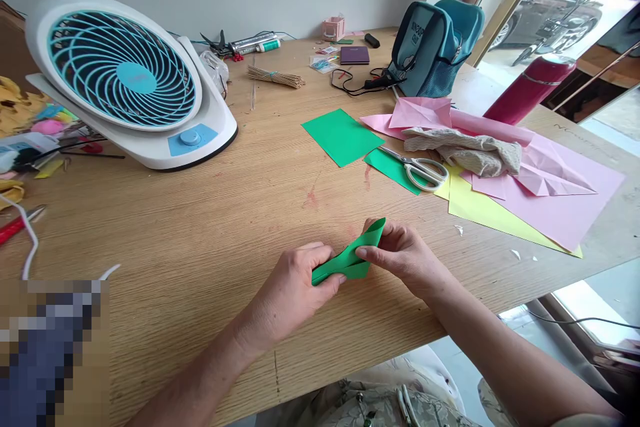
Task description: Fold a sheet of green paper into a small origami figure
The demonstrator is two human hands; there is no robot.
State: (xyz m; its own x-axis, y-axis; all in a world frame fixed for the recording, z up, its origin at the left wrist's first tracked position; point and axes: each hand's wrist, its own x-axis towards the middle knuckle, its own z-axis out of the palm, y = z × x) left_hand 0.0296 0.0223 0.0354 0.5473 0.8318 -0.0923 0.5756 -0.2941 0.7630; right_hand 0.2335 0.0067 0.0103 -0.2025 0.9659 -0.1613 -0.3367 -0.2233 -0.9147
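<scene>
Both my hands pinch a folded piece of green paper [350, 257] just above the wooden table [210, 227], near its front edge. My left hand [295, 283] grips the paper's lower left end with fingers curled. My right hand [400, 253] holds the upper right fold between thumb and fingers. Beyond them lie a flat green sheet [341, 136], a smaller green scrap [390, 167] and white-handled scissors [420, 168].
A white and teal fan [130, 77] stands at the back left. Pink paper [555, 187], yellow paper [480, 207] and a beige cloth [470, 150] lie at the right. A teal bag [433, 47], a red bottle [530, 87] and a bundle of sticks [275, 77] sit further back.
</scene>
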